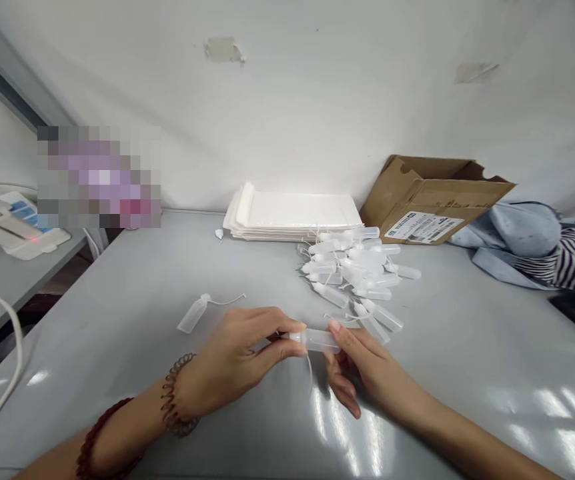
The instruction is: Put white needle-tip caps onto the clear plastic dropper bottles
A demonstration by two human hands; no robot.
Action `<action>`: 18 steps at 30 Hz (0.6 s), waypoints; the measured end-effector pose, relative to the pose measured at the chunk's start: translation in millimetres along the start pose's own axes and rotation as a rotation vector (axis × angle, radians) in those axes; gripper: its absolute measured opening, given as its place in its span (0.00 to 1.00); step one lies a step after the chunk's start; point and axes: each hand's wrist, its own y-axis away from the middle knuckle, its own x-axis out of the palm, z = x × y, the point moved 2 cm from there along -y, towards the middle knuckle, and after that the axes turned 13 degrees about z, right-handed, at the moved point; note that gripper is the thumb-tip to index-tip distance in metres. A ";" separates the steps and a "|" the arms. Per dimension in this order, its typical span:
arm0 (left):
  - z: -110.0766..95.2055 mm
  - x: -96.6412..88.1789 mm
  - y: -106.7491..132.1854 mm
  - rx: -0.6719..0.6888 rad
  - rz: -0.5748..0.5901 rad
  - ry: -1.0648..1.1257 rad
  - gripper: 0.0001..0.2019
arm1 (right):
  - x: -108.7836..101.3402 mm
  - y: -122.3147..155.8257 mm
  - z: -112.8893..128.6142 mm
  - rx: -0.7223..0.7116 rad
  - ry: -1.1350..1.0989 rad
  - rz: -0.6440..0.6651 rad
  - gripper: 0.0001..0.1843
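Note:
A small translucent plastic bottle (319, 339) lies level between both hands, just above the grey table (117, 347). My left hand (240, 357) pinches its capped end with thumb and fingers closed. My right hand (362, 367) grips the bottle's body, index finger on top. A thin white strand hangs down from the bottle between the hands. Just beyond the hands lies a pile of several like bottles (357, 273).
One lone bottle (193, 313) lies to the left. A stack of white bags (292, 215) rests by the wall, an open cardboard box (432, 199) to its right, folded clothing (532, 243) at far right. A device with cables (7, 223) sits on a side table.

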 end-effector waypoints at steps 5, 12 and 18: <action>2.6 0.3 -2.4 -0.219 0.048 0.271 0.05 | 1.3 2.7 9.6 -0.060 0.182 -0.076 0.31; 10.9 10.2 -4.4 -0.475 0.134 0.585 0.09 | -1.4 5.3 7.6 -0.057 0.372 -0.169 0.27; 18.2 13.5 -4.2 -0.538 0.235 0.577 0.15 | -7.7 9.7 7.8 -0.138 0.852 -0.222 0.19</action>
